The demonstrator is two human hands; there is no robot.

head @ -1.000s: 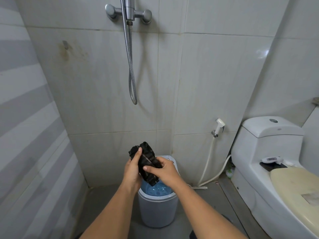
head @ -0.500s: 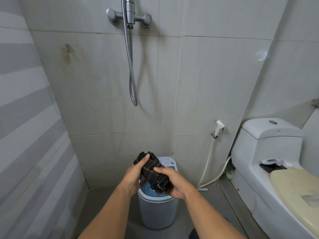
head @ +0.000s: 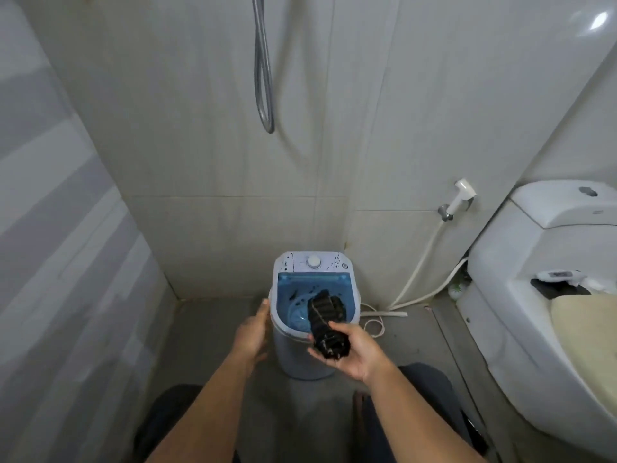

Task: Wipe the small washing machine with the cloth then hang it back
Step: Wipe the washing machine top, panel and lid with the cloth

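A small white washing machine (head: pixel 305 357) with a blue see-through lid and a white dial stands on the grey floor against the back wall. A dark folded cloth (head: pixel 325 324) rests in my right hand (head: pixel 355 354), which cups it palm up over the machine's front right rim. The cloth's far end hangs over the blue lid. My left hand (head: pixel 252 332) is at the machine's left side with fingers spread, its fingertips at the rim, holding nothing.
A white toilet (head: pixel 541 295) fills the right side, with a bidet sprayer (head: pixel 462 193) and its hose on the wall beside it. A shower hose loop (head: pixel 263 78) hangs above. A white cord (head: pixel 374 324) lies on the floor right of the machine. My knees show below.
The view has tilted down and come closer. My left hand has let go of the cloth and moved to the machine's left side. My right hand has lowered the cloth over the lid.
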